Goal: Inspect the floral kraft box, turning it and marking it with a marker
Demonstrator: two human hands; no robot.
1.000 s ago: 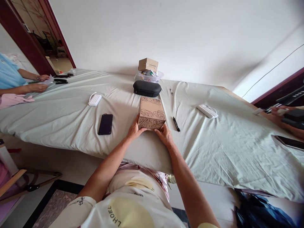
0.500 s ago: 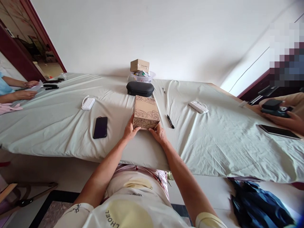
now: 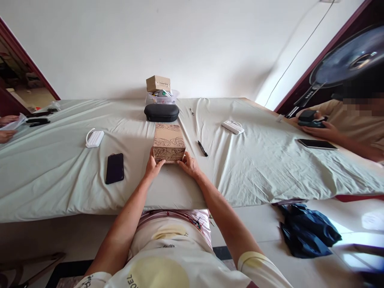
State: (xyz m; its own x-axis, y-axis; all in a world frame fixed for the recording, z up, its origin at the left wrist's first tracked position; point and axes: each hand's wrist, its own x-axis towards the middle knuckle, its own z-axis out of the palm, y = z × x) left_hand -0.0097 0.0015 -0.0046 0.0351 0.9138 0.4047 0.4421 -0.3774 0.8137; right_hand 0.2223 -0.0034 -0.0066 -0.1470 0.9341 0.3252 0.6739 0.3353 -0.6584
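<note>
Across the pale cloth (image 3: 258,168) before you, the cardboard box (image 3: 169,144) (dark loops scrawled over it) sits just short of the black case (image 3: 161,113) — your left hand (image 3: 153,166) and right hand (image 3: 189,165) hold its near corners — with a black pen (image 3: 203,148) near its right side.

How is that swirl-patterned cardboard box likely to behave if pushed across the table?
The cardboard box is probably stiff, given its straight edges between the left hand and right hand. Its flat sides suggest sliding, not rolling, though the wrinkled cloth might drag.
</note>
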